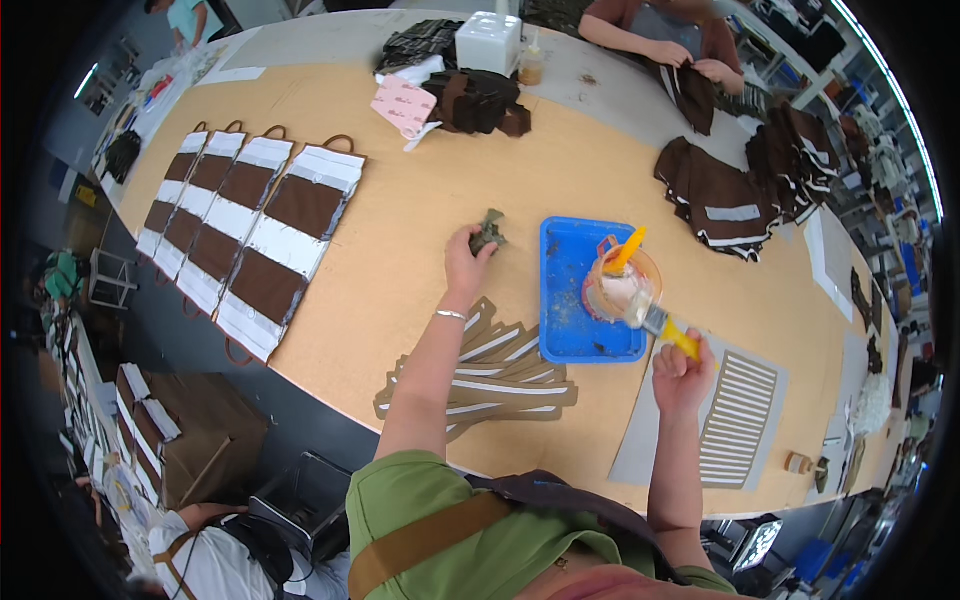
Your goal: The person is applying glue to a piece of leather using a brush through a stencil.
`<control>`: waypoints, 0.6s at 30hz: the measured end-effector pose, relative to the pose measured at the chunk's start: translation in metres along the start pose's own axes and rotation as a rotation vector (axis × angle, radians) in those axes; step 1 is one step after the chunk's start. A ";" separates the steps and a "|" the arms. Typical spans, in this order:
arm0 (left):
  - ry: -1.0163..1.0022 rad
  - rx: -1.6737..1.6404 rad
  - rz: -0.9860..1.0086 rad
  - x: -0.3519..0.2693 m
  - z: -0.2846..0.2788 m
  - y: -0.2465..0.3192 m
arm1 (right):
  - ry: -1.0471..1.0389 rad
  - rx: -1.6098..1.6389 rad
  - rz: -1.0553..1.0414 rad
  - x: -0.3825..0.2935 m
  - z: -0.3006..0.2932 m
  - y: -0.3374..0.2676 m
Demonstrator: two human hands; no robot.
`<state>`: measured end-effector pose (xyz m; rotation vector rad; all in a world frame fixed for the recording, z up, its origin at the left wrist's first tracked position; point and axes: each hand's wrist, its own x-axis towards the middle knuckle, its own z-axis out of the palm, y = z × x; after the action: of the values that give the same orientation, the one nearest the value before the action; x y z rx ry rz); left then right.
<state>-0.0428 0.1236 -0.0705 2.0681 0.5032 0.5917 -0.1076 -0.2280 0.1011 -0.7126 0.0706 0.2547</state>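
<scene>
My right hand [684, 373] grips a flat brush [679, 339] by its yellow handle; whitish paste coats the bristles, which are at the rim of a plastic tub [649, 271]. The tub holds white paste and a second brush [627, 251] with an orange-yellow handle, and stands in a blue tray [555, 300]. My left hand [466, 259] holds a crumpled grey-green rag [489, 231] over the table. Below it, partly behind my left forearm, lies a fanned pile of brown strips [517, 391] with white bands. Right of the tray, a slotted panel [739, 420] rests on a grey sheet [641, 442].
Brown-and-white fabric panels [281, 225] with handles lie at left. Dark fabric pieces [480, 101] and a white box [487, 43] are at the far side. Brown fabric stacks [716, 195] lie at right, near a co-worker's hands [694, 60]. A small bottle [798, 463] lies near the right edge.
</scene>
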 end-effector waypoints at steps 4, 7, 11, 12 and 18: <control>0.014 0.053 0.058 0.029 0.015 -0.009 | -0.069 0.083 -0.076 0.029 0.017 -0.008; -0.042 0.261 0.104 0.036 0.007 -0.008 | -0.165 0.159 -0.059 0.036 0.009 -0.004; -0.125 0.356 -0.017 0.038 0.001 0.017 | -0.120 0.268 -0.039 0.028 -0.011 -0.002; -0.113 0.347 0.068 0.035 -0.004 0.021 | -0.075 0.289 -0.047 0.024 -0.012 -0.002; 0.016 0.344 0.353 0.008 -0.028 0.038 | 0.018 0.208 -0.084 -0.007 -0.021 -0.013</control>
<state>-0.0474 0.1267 -0.0228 2.5075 0.2594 0.7693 -0.1103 -0.2522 0.0942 -0.5094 0.0824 0.1580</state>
